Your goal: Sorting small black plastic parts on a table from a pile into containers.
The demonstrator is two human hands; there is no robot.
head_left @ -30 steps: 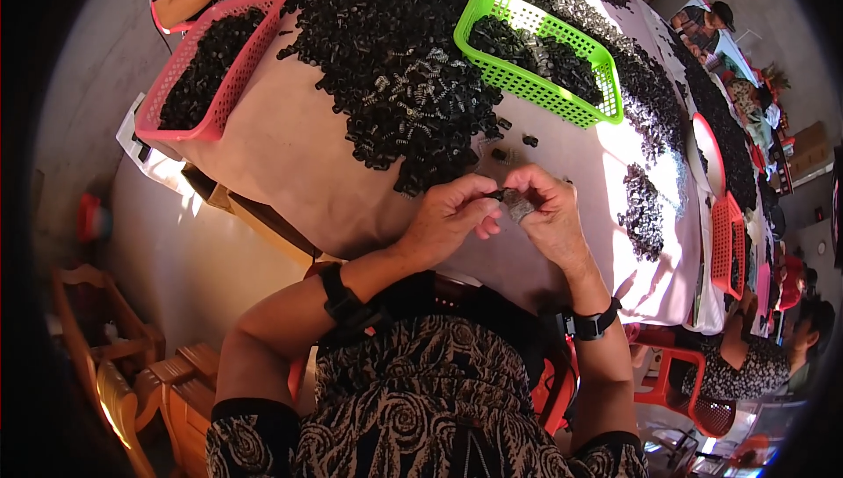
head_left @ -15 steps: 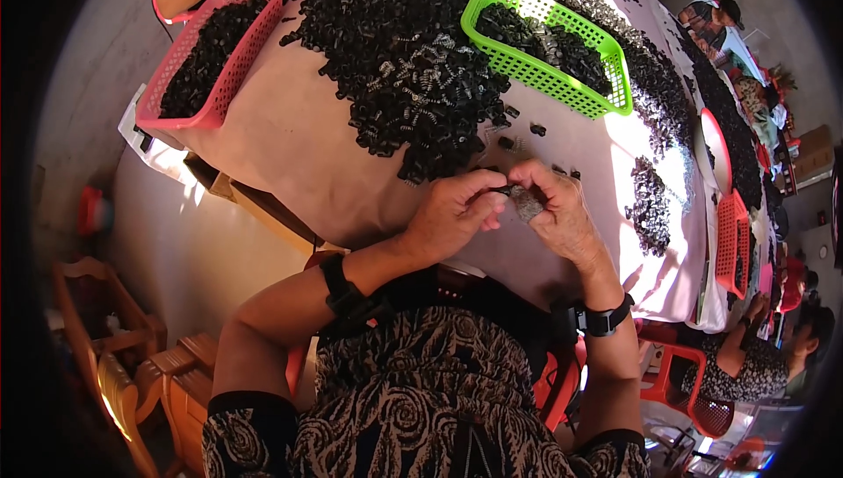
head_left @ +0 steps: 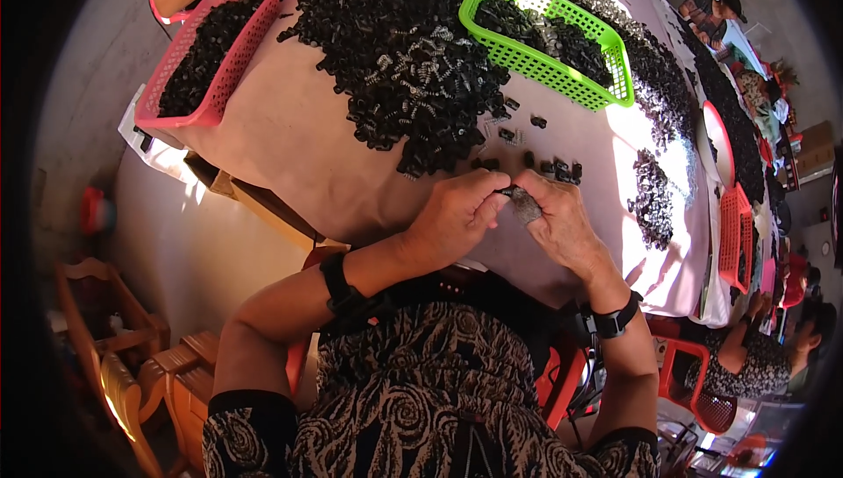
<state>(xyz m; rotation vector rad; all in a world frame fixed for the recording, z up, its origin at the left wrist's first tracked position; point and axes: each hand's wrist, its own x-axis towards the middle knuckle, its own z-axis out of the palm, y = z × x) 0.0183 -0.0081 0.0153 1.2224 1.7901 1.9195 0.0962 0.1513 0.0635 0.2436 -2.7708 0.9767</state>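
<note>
My left hand (head_left: 458, 216) and my right hand (head_left: 564, 222) meet over the table's near part, fingertips pinched together. Between them is a small black plastic part (head_left: 507, 191), mostly covered by the fingers. A grey wrap (head_left: 527, 206) covers one finger of my right hand. Just beyond the fingertips lie several loose black plastic pieces (head_left: 562, 170). A few small metal springs (head_left: 518, 137) rest farther off. Past these spreads a large heap of black pieces (head_left: 386, 48), with a cluster of springs (head_left: 430, 65) on top.
A green basket (head_left: 544, 72) of black pieces stands at the far right of the heap, a pink basket (head_left: 230, 83) at its left. Along the right are more black pieces (head_left: 652, 201) and a red basket (head_left: 734, 241). Other people sit around the cloth-covered table (head_left: 290, 162).
My right hand has turned and shifted slightly, its fingers now drawn in closer. More loose pieces and springs show beyond my fingertips. Both hands stay together around the small black part.
</note>
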